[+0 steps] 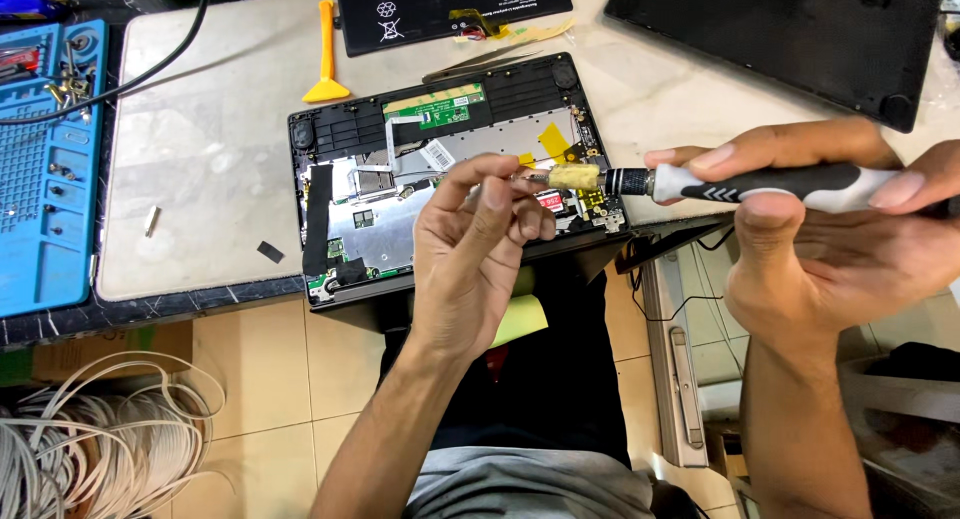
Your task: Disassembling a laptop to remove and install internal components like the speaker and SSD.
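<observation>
The right hand (830, 249) is holding a black and white screwdriver (760, 183) sideways, with its grip closed around the handle so the tool is not wobbling. The left hand (478, 241) is pinching the screwdriver's thin metal tip (530, 178) with its fingertips, grip closed, as if it is fixing or checking the small end. A bit of yellowish stuff (574, 176) is wrapped near the tip. Both hands are hovering just above an opened laptop (450, 179), which is lying flat with its insides showing so the parts are easy to reach.

The laptop is sitting on a pale table (200, 159). A blue parts tray (45, 169) is lying at the left, and an orange pry tool (326, 54) and a flat black battery (450, 9) are lying behind. The floor (290, 379) is tiled, with a coil of white cable (90, 449) on it.
</observation>
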